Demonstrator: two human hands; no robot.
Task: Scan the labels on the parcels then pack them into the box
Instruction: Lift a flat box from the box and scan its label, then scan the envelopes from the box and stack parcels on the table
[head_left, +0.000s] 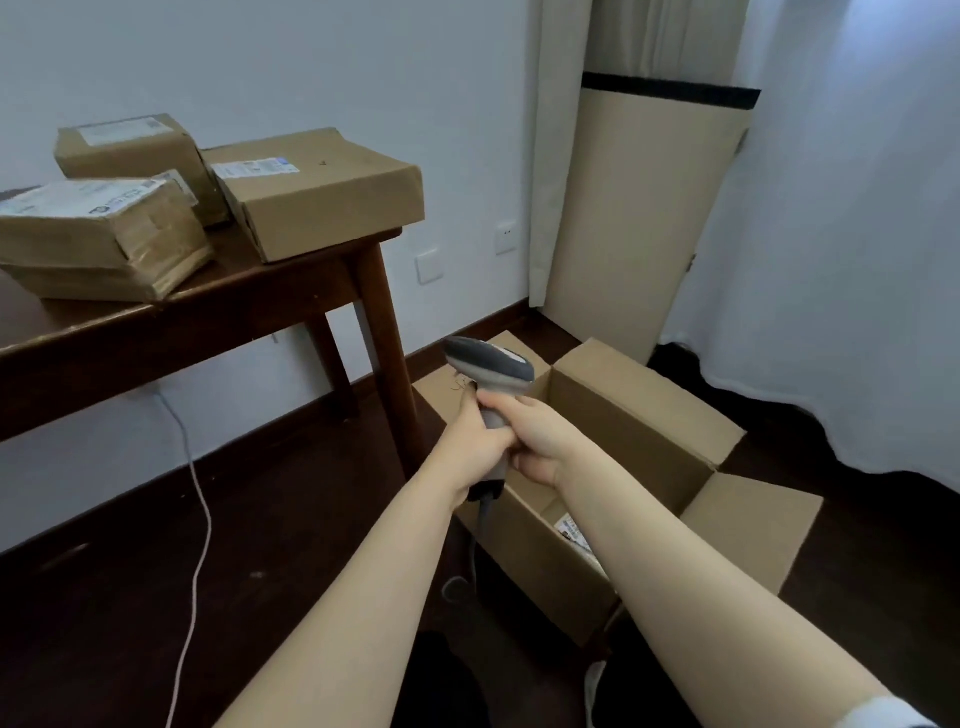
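Observation:
A grey handheld barcode scanner (491, 366) is held upright over the open cardboard box (639, 410) on the floor. My left hand (475, 441) grips its handle from the left and my right hand (540, 441) grips it from the right. A labelled parcel (571, 527) lies inside the box, mostly hidden by my right forearm. On the dark wooden table (208, 306) at the left sit three brown parcels with white labels: a flat one (322, 197) at the table's right end, a taped one (104, 239) in front, and a smaller one (130, 150) behind.
A pale cable (200, 519) trails across the dark floor under the table. A tall beige panel (639, 208) leans against the wall behind the box, with white curtains (841, 234) to its right. Wall sockets (428, 266) sit low on the wall.

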